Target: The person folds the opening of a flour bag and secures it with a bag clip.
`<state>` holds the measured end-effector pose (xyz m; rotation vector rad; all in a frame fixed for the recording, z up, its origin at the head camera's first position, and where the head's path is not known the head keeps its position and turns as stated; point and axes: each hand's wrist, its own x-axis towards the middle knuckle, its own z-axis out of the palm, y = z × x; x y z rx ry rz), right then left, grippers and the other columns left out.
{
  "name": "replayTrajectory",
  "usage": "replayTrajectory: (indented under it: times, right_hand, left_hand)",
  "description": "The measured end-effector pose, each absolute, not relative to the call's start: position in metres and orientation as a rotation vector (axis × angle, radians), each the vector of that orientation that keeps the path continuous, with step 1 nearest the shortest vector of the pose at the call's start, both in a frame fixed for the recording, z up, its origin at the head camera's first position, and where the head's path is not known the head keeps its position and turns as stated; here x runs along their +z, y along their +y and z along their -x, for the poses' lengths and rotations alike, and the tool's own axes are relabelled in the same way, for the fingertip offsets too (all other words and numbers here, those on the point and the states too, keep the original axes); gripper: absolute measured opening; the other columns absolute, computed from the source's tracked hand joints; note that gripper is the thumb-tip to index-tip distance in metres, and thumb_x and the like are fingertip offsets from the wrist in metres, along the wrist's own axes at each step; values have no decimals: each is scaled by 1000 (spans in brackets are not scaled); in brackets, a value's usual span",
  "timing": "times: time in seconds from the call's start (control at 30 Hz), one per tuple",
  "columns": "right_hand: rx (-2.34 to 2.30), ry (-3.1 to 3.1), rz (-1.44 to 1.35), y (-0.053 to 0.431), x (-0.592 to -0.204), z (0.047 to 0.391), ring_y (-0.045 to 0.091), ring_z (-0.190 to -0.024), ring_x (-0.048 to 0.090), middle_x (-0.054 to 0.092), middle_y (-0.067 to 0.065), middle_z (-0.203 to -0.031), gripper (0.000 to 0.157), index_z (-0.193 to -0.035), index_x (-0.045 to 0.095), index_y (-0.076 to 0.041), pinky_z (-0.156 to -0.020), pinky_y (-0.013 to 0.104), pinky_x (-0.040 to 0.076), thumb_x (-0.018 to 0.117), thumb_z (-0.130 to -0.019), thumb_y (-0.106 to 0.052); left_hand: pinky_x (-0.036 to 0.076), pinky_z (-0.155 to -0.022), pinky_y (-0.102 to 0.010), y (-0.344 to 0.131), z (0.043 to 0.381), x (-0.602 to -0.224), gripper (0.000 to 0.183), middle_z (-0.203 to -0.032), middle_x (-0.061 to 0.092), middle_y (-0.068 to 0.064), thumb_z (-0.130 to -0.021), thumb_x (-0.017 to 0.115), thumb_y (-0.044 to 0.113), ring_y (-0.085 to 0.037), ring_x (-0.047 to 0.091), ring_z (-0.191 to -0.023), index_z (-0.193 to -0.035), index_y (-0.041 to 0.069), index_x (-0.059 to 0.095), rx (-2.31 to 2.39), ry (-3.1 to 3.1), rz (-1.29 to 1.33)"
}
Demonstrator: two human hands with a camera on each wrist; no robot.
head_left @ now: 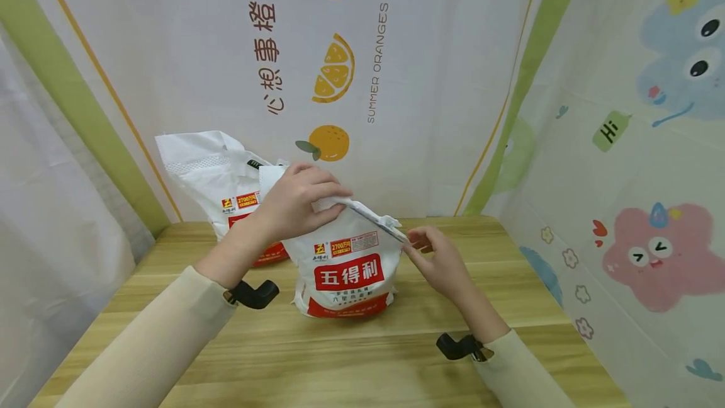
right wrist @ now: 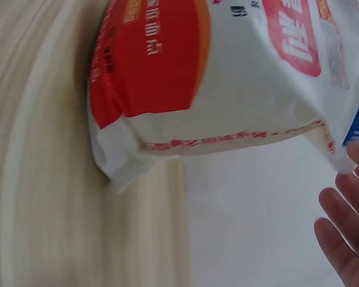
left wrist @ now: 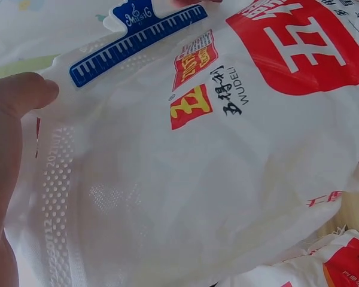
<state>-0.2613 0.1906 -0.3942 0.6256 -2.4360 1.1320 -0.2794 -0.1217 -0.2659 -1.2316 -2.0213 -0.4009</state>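
A white and red flour bag [head_left: 348, 272] stands upright on the wooden table. Along its folded top edge runs a blue sealing clip [left wrist: 137, 46] with a piano-key print, also visible at the right edge of the right wrist view. My left hand [head_left: 303, 197] grips the upper left part of the bag's top, thumb in front and fingers over the edge. At the top right corner, my right hand [head_left: 442, 263] pinches the bag beside the clip's end between thumb and index finger, its other fingers spread loosely. A second flour bag [head_left: 206, 184] stands behind, to the left.
The second bag's top also carries a dark clip [head_left: 256, 164]. A printed curtain [head_left: 396, 162] hangs behind the wooden table [head_left: 362, 364], and another patterned curtain [head_left: 566, 206] closes off the right side.
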Motion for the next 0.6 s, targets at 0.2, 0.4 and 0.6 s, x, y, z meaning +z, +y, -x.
replayTrajectory:
  times: [0.2,0.4,0.6]
  right_hand:
    - [1269,-2414,-587,194,-403,267,14,-87,68,74,3,-100,13,-109,71,-12,-72,26,58,65,-101,-21]
    - [1377,-2416,-472,188,-403,273,18,-83,68,73,10,-93,11,-104,71,-7,-68,25,57,63,-101,-14]
    - [1576,-2443,-336,181,-405,281,24,-86,68,71,15,-93,12,-104,68,0,-73,32,59,59,-102,-6]
  left_hand:
    - [46,-95,-46,-120,279,-264,19,-91,76,3,-86,83,19,-16,68,-89,-105,15,79,-420,-2035,1195]
    - [40,-101,-49,-108,280,-257,13,-101,76,1,-96,71,18,-19,69,-99,-109,17,75,-466,-2227,1065]
    - [36,-102,-51,-94,287,-248,15,-103,77,1,-101,64,23,-22,68,-100,-111,17,73,-589,-2488,853]
